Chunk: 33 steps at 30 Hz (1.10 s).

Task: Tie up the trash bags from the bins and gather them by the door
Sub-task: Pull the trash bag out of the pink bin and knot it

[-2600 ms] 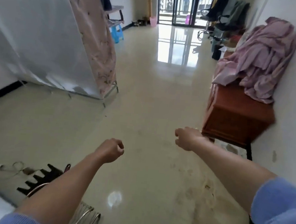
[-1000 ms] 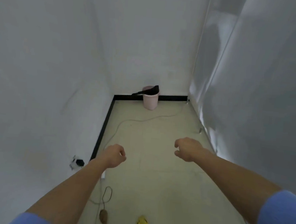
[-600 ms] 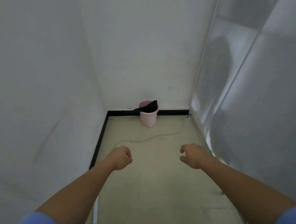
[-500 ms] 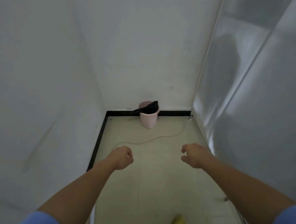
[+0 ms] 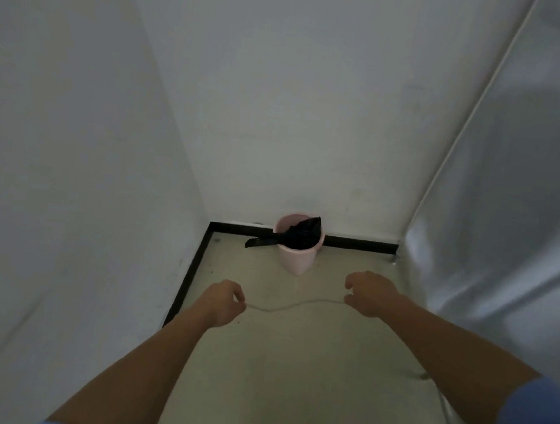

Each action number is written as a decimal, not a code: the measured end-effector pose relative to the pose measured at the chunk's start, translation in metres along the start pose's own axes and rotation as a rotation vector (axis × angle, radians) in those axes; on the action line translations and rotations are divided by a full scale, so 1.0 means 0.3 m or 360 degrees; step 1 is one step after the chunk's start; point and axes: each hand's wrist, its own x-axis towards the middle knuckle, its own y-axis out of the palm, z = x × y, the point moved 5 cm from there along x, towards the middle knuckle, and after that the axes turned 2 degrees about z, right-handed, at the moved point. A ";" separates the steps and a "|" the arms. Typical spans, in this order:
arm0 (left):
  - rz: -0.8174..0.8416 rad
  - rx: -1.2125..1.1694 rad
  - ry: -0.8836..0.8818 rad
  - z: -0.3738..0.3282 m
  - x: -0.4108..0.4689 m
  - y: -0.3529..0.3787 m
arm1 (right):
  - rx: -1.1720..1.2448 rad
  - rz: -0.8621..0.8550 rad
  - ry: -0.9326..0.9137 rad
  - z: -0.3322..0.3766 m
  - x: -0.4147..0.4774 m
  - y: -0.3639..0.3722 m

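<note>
A small pink bin [image 5: 295, 256] stands on the floor against the far wall of a narrow passage. A black trash bag [image 5: 298, 236] fills it, with one end hanging out over the left rim. My left hand [image 5: 223, 302] is held out in front of me in a loose fist with nothing in it. My right hand [image 5: 368, 293] is also out in front, fingers curled and slightly apart, holding nothing. Both hands are short of the bin and do not touch it.
White walls close the passage on the left and at the far end. A silver-grey fabric panel [image 5: 509, 234] bounds it on the right. A thin pale cord [image 5: 293, 305] lies across the floor between my hands. A black skirting strip [image 5: 186, 281] runs along the wall base.
I turned from the long room into the narrow passage and have moved closer to the pink bin, which now looks larger. Both hands stay held out and hold nothing.
</note>
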 end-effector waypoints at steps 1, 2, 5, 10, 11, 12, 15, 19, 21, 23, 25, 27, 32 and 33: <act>0.0006 -0.0021 -0.0036 0.002 0.064 -0.012 | -0.0013 0.0019 -0.0029 0.003 0.081 -0.025; 0.0013 -0.0042 -0.0068 0.004 0.128 -0.022 | -0.0020 0.0042 -0.0060 0.007 0.158 -0.045; 0.0068 -0.0059 -0.0138 0.014 0.337 -0.042 | -0.0039 0.0113 -0.0114 0.016 0.383 -0.074; 0.0100 -0.0075 -0.0179 -0.010 0.743 -0.109 | -0.0081 0.0198 -0.0112 -0.015 0.760 -0.119; 0.0119 -0.0080 -0.0186 -0.023 0.819 -0.124 | -0.0082 0.0215 -0.0100 -0.029 0.829 -0.139; 0.0142 -0.0086 -0.0191 -0.036 0.889 -0.138 | -0.0088 0.0231 -0.0095 -0.044 0.899 -0.160; 0.0212 -0.0102 -0.0218 -0.086 1.061 -0.187 | -0.0069 0.0288 -0.0064 -0.083 1.081 -0.233; 0.0251 -0.0138 -0.0272 -0.135 1.243 -0.244 | -0.0066 0.0374 -0.0068 -0.110 1.292 -0.280; 0.0259 -0.0157 -0.0310 -0.131 1.336 -0.252 | -0.0075 0.0422 -0.0115 -0.107 1.412 -0.277; 0.0241 -0.0186 -0.0378 -0.120 1.428 -0.251 | -0.0100 0.0490 -0.0165 -0.104 1.537 -0.260; 0.0208 -0.0246 -0.0456 -0.104 1.515 -0.232 | -0.0122 0.0560 -0.0226 -0.090 1.666 -0.232; 0.0190 -0.0311 -0.0532 -0.083 1.609 -0.196 | -0.0147 0.0616 -0.0288 -0.075 1.801 -0.190; 0.0253 -0.0424 -0.0654 -0.012 1.815 -0.066 | -0.0234 0.0715 -0.0421 -0.025 2.066 -0.051; 0.0263 -0.0441 -0.0663 0.004 1.856 -0.036 | -0.0254 0.0729 -0.0453 -0.017 2.115 -0.021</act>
